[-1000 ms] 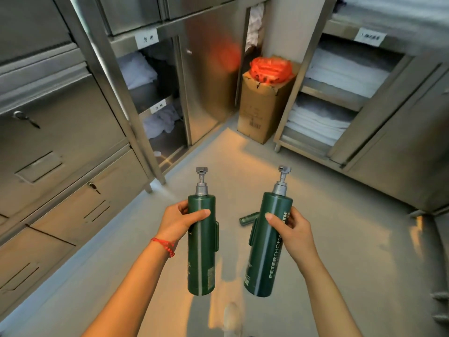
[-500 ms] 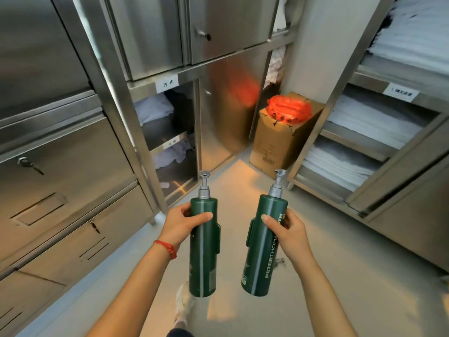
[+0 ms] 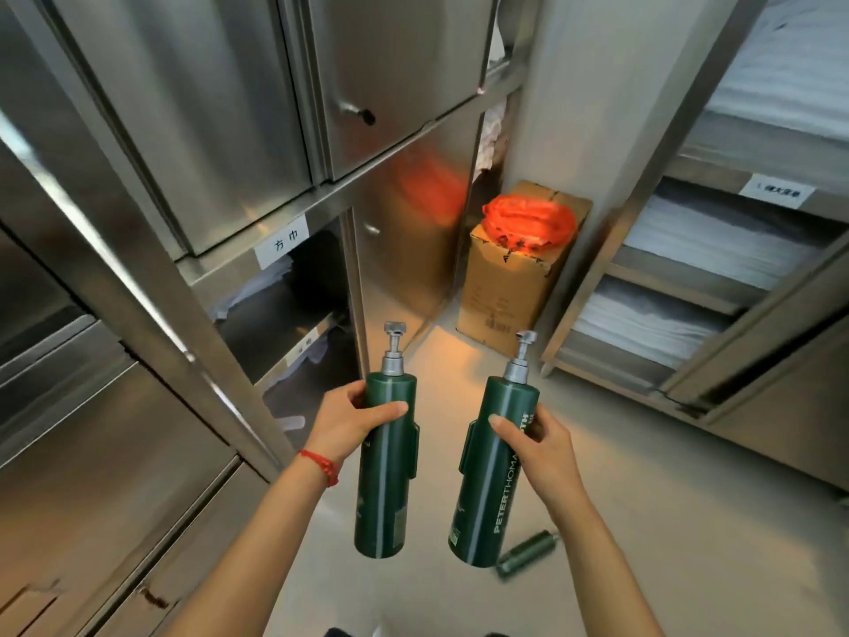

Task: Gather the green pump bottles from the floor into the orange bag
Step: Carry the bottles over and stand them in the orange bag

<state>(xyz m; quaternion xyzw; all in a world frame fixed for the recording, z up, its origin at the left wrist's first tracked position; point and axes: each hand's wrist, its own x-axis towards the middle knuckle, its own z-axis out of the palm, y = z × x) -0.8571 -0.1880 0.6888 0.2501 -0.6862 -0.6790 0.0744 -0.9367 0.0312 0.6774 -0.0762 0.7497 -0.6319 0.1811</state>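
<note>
My left hand (image 3: 349, 420) grips a tall green pump bottle (image 3: 383, 480) near its top and holds it upright. My right hand (image 3: 537, 445) grips a second green pump bottle (image 3: 487, 489) with white lettering, tilted slightly. A third green bottle (image 3: 528, 553) lies on its side on the floor, below my right hand. The orange bag (image 3: 528, 220) sits in the open top of a cardboard box (image 3: 505, 291) in the far corner, ahead of both hands.
Steel cabinets (image 3: 161, 131) with drawers and an open shelf line the left side. Open steel shelving (image 3: 689, 278) with folded white linen stands on the right. A pale floor aisle (image 3: 643, 475) runs between them to the box.
The view has come closer to the box and risen. Both hands still hold their bottles upright. The bottle on the floor now lies nearer, below my right hand.
</note>
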